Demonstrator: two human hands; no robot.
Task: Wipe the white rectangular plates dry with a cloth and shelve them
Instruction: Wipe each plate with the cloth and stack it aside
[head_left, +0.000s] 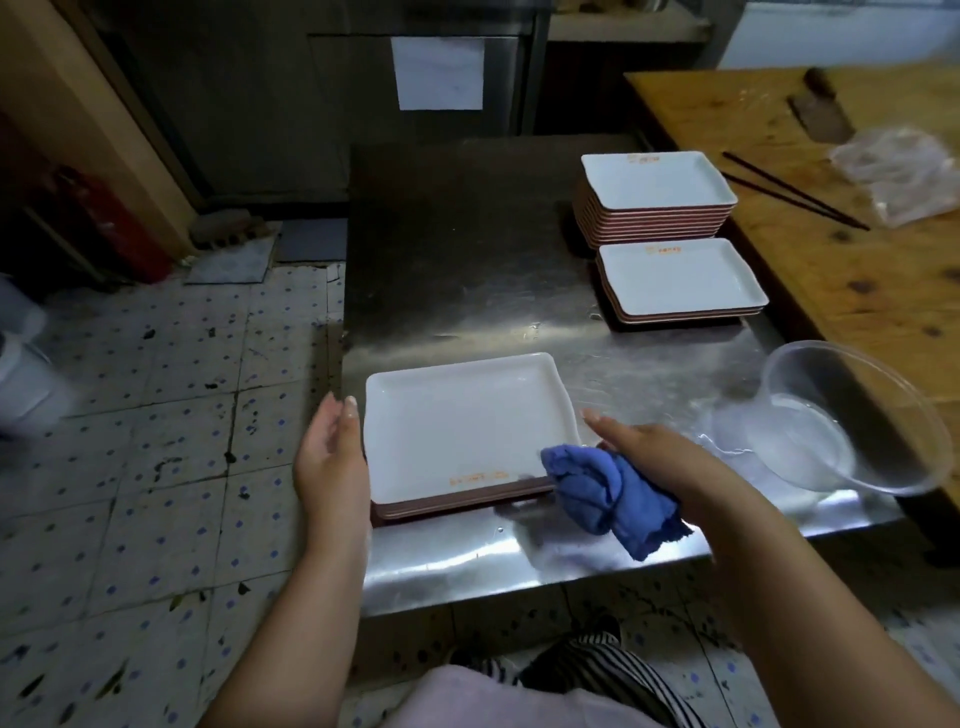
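A short stack of white rectangular plates (462, 423) with brown undersides lies near the front edge of the steel table (467, 260). My left hand (330, 449) is at the stack's left edge, fingers straight, holding nothing. My right hand (654, 457) holds a bunched blue cloth (608, 491) at the stack's right front corner, forefinger stretched out along the plate's right rim. Two more stacks of the same plates stand at the back right: a tall one (657, 195) and a low one (680, 280).
A clear plastic bowl (852, 421) with some water stands tilted at the table's right edge. A wooden table (857, 270) to the right carries a cleaver (818, 109), dark chopsticks (795, 189) and a plastic bag (904, 174). Spotted tile floor lies left, with a red cylinder (114, 228).
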